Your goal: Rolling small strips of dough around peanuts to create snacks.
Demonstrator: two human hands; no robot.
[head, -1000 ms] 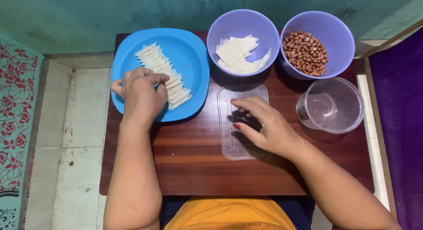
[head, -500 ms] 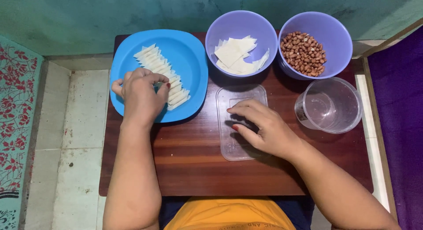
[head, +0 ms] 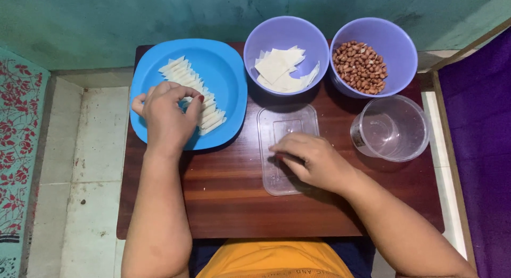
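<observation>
My left hand point(head: 167, 118) lies over the blue plate point(head: 223, 70), its fingertips touching the row of folded white pastry pieces point(head: 183, 75) lined up there. My right hand point(head: 308, 161) rests flat on a clear plastic lid point(head: 285, 118) in the middle of the brown wooden table point(head: 234, 203), fingers together and pressing down on it. Whether something lies under those fingers is hidden.
At the back stand a purple bowl point(head: 285, 30) with white pastry sheets and a purple bowl point(head: 399, 43) with peanuts. A clear plastic container point(head: 391, 129) stands empty at the right. A tiled floor lies left of the table, a purple cloth to the right.
My left hand stays on the row of folded pieces with only small finger shifts. My right hand has slid a little toward me along the clear lid.
</observation>
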